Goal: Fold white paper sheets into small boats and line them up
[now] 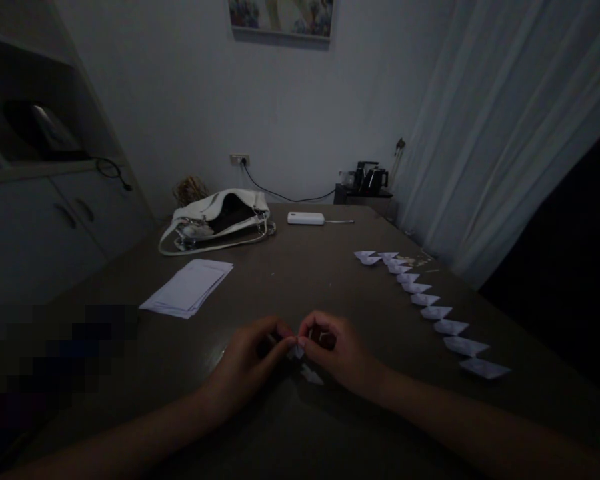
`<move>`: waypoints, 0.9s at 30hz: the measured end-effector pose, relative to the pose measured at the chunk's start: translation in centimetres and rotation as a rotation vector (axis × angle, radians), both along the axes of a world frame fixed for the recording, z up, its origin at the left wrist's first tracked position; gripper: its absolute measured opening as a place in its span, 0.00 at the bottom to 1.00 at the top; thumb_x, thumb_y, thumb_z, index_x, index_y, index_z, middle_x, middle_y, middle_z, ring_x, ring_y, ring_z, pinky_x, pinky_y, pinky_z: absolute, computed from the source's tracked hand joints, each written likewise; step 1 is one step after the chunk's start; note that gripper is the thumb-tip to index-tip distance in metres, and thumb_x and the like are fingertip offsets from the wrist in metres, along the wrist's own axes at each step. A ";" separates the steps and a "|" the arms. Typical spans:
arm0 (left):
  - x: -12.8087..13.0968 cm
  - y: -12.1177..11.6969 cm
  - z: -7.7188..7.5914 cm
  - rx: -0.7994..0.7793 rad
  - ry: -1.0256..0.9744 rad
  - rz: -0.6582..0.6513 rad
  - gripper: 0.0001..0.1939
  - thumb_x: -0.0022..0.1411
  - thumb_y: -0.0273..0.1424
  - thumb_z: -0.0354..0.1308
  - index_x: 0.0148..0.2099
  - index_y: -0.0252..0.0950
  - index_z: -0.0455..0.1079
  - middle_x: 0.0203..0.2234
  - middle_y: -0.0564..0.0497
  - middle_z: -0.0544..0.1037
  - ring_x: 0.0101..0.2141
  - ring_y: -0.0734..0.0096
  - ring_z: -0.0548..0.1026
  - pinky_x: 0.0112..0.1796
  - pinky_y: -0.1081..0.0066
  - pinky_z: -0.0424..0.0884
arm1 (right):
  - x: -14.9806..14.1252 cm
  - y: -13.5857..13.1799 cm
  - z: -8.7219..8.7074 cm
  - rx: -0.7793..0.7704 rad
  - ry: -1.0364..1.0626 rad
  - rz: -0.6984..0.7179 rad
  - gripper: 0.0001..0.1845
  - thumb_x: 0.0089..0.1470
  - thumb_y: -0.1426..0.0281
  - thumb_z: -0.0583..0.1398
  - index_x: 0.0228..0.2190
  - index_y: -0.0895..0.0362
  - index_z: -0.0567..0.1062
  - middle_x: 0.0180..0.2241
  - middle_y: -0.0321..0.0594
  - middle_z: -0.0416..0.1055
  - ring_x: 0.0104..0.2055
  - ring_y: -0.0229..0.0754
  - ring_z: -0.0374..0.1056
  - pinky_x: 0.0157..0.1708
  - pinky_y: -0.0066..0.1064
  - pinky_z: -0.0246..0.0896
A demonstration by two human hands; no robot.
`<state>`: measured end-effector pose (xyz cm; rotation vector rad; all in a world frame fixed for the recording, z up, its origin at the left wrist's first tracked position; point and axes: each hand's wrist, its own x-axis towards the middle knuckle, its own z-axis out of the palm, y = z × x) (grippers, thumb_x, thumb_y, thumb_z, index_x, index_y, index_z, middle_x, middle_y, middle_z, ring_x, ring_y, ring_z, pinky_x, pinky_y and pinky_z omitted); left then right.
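Close together over the middle of the table, my left hand [253, 353] and my right hand [343, 350] both pinch a small piece of folded white paper [299, 351]. Thumbs and forefingers meet at its upper edge, and the fingers hide most of it. Just below lies a small white paper scrap [311, 375]. On the right, a row of folded paper boats [451, 327] runs from near to far. To the left of my hands rests a stack of white paper sheets [190, 288].
Behind the paper stack sits a white handbag [220, 220] with its strap on the table [290, 267]. A white power bank [306, 219] with a short cable lies at the far side. Beyond the table, a black kettle [375, 180] stands on a low stand, near a white curtain [460, 133].
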<state>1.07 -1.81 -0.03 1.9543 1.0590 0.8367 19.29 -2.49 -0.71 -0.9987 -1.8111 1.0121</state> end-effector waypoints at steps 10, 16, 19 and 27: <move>-0.1 -0.2 0.1 0.017 -0.060 0.024 0.11 0.62 0.36 0.52 0.34 0.34 0.68 0.28 0.50 0.74 0.30 0.71 0.72 0.31 0.74 0.67 | 0.0 0.2 -0.2 -0.003 0.053 -0.018 0.05 0.55 0.68 0.58 0.31 0.58 0.68 0.26 0.33 0.64 0.27 0.33 0.60 0.26 0.24 0.55; 0.0 0.2 -0.1 -0.060 -0.144 0.054 0.11 0.62 0.37 0.52 0.35 0.34 0.66 0.27 0.50 0.73 0.28 0.71 0.72 0.28 0.75 0.67 | 0.0 0.1 -0.4 -0.070 0.178 -0.012 0.07 0.56 0.67 0.57 0.30 0.57 0.65 0.26 0.34 0.63 0.26 0.33 0.60 0.24 0.24 0.56; -0.1 0.2 -0.2 -0.088 -0.167 0.057 0.11 0.62 0.38 0.52 0.35 0.34 0.65 0.27 0.51 0.72 0.28 0.72 0.71 0.28 0.75 0.67 | 0.0 0.2 -0.6 -0.074 0.221 0.005 0.08 0.57 0.66 0.55 0.31 0.57 0.63 0.26 0.34 0.64 0.25 0.33 0.61 0.24 0.24 0.57; 0.0 0.2 -0.4 -0.099 -0.206 0.065 0.11 0.63 0.39 0.49 0.36 0.34 0.62 0.25 0.53 0.69 0.26 0.74 0.68 0.26 0.76 0.65 | 0.2 0.7 -1.3 -0.009 0.334 0.012 0.09 0.59 0.64 0.53 0.32 0.56 0.61 0.33 0.36 0.62 0.27 0.34 0.63 0.26 0.26 0.59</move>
